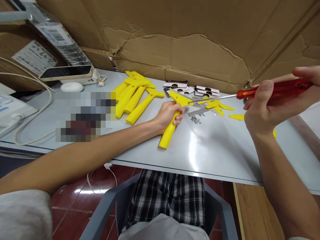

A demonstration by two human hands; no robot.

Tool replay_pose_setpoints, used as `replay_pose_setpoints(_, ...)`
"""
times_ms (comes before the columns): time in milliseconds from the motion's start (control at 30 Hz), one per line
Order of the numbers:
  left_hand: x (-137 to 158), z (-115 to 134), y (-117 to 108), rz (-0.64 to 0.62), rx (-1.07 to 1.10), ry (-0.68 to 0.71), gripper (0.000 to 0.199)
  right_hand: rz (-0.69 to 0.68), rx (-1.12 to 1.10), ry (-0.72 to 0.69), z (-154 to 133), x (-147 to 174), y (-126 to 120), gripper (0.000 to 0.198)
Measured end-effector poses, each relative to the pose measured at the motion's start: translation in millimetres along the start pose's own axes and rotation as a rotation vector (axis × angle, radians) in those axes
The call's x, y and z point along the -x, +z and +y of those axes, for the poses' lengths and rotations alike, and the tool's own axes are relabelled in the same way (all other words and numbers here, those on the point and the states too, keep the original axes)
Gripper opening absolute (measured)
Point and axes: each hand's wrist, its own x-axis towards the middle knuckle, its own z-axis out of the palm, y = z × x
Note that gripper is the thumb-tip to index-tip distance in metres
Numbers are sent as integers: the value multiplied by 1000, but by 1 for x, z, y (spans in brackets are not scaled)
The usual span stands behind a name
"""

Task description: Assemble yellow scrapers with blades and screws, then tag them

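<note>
My left hand (pixel 170 115) is closed round the neck of a yellow plastic scraper (pixel 167 136), whose wide head points away from me. In my right hand (pixel 265 103) is a screwdriver (pixel 277 91) with a clear red handle. Its long shank reaches left, and the tip is at the right side of the scraper head; whether it touches a screw there is too small to tell. Just right of the scraper lie a heap of small screws (pixel 196 120), flat metal blades (pixel 197 112) and loose yellow plastic pieces (pixel 218 108).
Several similar yellow scrapers (pixel 140 105) lie piled to the left. Black-and-white cards (pixel 176 86) lie near the cardboard wall (pixel 185 53). Farther left are a phone (pixel 67 71), a white rounded case (pixel 72 87) and cables. One patch of the table is pixelated.
</note>
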Motion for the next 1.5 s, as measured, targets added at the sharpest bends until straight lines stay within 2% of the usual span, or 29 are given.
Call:
replay_pose_setpoints(100,1,1,0,1,6,-1,17,-46,10,-265,-3,-3,3,24)
replay_pose_setpoints(133,1,1,1,1,11,-3,17,-56,10,-284,-5,-3,4,23)
replay_pose_setpoints(200,1,2,1,-7,18,-4,18,-42,15,-268,-7,-3,5,22)
replay_pose_setpoints(333,2,2,1,-18,14,4,17,72,25,-182,-3,-2,4,21)
replay_pose_setpoints(467,2,1,1,-23,7,9,15,137,20,-191,4,-4,4,27)
replay_pose_setpoints(667,3,2,2,-34,-4,7,13,107,-16,-251,3,-5,9,18)
replay_pose_setpoints(767,4,3,3,-33,-3,-1,14,93,-63,-238,5,-4,9,17)
replay_pose_setpoints(900,4,3,3,-28,-4,-9,15,84,2,-229,12,-3,8,22)
replay_pose_setpoints(1133,4,2,4,-24,-9,1,15,47,4,-308,17,-3,10,23)
replay_pose_setpoints(1333,3,1,1,-22,-9,12,18,92,81,-305,23,-3,5,34)
replay_pose_setpoints(1500,3,2,2,-10,-5,3,18,30,-93,-317,15,-1,12,28)
